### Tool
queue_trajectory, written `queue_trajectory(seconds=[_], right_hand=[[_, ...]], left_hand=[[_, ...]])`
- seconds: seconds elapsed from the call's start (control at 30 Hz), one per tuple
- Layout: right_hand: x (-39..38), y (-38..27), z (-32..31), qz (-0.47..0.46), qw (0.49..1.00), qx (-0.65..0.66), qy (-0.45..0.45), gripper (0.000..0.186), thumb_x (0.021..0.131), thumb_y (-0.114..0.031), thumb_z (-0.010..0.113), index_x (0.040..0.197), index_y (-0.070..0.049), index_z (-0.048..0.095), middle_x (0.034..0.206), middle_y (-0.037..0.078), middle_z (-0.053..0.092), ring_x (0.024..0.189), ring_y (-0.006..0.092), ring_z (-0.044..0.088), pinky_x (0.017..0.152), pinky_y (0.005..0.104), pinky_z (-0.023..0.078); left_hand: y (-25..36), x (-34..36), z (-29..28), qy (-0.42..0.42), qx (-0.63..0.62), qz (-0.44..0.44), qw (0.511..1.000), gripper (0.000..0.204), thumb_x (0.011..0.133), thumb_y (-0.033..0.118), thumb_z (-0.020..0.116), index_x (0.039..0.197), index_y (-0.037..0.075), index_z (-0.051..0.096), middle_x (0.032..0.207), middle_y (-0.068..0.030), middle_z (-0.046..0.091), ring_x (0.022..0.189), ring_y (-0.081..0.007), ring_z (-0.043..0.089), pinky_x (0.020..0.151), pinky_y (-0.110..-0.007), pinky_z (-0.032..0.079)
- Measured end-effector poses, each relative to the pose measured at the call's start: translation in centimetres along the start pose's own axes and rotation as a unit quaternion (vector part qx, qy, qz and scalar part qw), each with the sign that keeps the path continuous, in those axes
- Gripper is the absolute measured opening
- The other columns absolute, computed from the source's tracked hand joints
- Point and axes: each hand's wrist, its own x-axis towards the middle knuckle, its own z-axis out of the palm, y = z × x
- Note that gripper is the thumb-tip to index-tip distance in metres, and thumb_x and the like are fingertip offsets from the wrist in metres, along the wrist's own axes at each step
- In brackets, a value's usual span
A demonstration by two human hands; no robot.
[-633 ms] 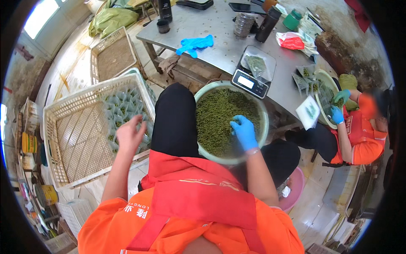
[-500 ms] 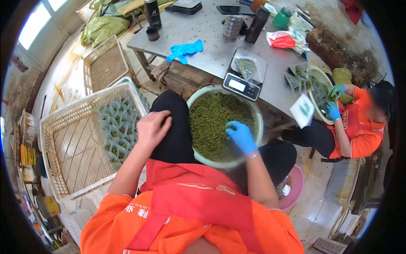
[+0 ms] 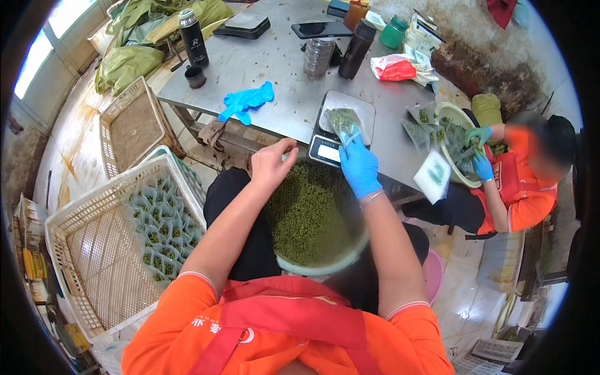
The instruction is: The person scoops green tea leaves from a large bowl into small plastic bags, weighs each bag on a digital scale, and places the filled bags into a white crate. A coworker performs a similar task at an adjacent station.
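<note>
My gloved right hand (image 3: pixel 360 167) grips the upper end of a clear plastic bag (image 3: pixel 343 121) of small green pieces. The bag rests on the pan of the digital scale (image 3: pixel 364 105), whose display is lit. My bare left hand (image 3: pixel 270 164) hovers at the far left side of the basin, its fingers curled in and nothing visible in them. Below both hands, between my knees, sits a pale green basin (image 3: pixel 325 270) holding a heap of small green pieces (image 3: pixel 304 215).
Left of me, a cream plastic crate (image 3: pixel 78 212) holds rows of filled bags (image 3: pixel 164 228). On the metal table (image 3: pixel 275 53) lie a blue glove (image 3: pixel 247 101), dark bottles (image 3: pixel 359 50) and a phone (image 3: pixel 321 30). At right a co-worker's gloved hands (image 3: pixel 480 150) are over another basin.
My right hand has left the green pieces and moved up to the scale, taking hold of the bag. My left hand has risen off my knee toward the table. The view has shifted.
</note>
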Motion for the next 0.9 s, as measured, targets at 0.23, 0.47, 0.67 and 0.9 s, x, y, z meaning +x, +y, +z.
queue_trajectory(seconds=[0.23, 0.47, 0.67, 0.9], right_hand=[[0.8, -6.6, -3.0, -0.191, 0.981, -0.034, -0.02, 0.021, 0.077, -0.009, 0.053, 0.097, -0.01, 0.057, 0.105, 0.012, 0.057, 0.059, 0.0248, 0.061, 0.05, 0.037, 0.049], [0.7, -7.8, 1.2, -0.1, 0.989, 0.006, -0.111, 0.023, 0.078, -0.01, 0.054, 0.1, -0.012, 0.06, 0.103, 0.008, 0.058, 0.07, 0.0267, 0.062, 0.056, 0.0384, 0.051], [-0.2, -8.6, -0.4, -0.126, 0.99, 0.03, -0.061, 0.02, 0.081, -0.011, 0.05, 0.099, -0.011, 0.055, 0.096, 0.014, 0.058, 0.067, 0.0302, 0.063, 0.053, 0.0426, 0.049], [0.2, -6.3, -0.9, -0.088, 0.948, 0.272, -0.138, 0.024, 0.083, -0.01, 0.052, 0.107, -0.008, 0.058, 0.099, 0.011, 0.06, 0.068, 0.0243, 0.064, 0.058, 0.0355, 0.051]], left_hand=[[-0.4, 1.7, 1.1, 0.11, 0.084, 0.122, 0.983, 0.041, 0.073, 0.023, 0.067, 0.111, 0.014, 0.053, 0.079, -0.0074, 0.066, 0.073, -0.0279, 0.064, 0.064, -0.038, 0.05], [-1.7, -0.4, 1.8, -0.033, 0.076, 0.02, 0.996, 0.047, 0.07, 0.02, 0.067, 0.114, 0.015, 0.051, 0.078, -0.009, 0.065, 0.07, -0.0307, 0.063, 0.06, -0.041, 0.048], [-0.6, 0.1, 1.1, -0.04, 0.122, 0.032, 0.991, 0.064, 0.065, 0.01, 0.064, 0.127, 0.016, 0.045, 0.079, -0.0142, 0.062, 0.068, -0.0339, 0.06, 0.061, -0.044, 0.047], [-0.9, 0.2, 1.2, -0.037, 0.098, 0.025, 0.994, 0.055, 0.072, 0.024, 0.067, 0.122, 0.012, 0.049, 0.091, -0.0149, 0.065, 0.073, -0.0338, 0.062, 0.064, -0.042, 0.048]])
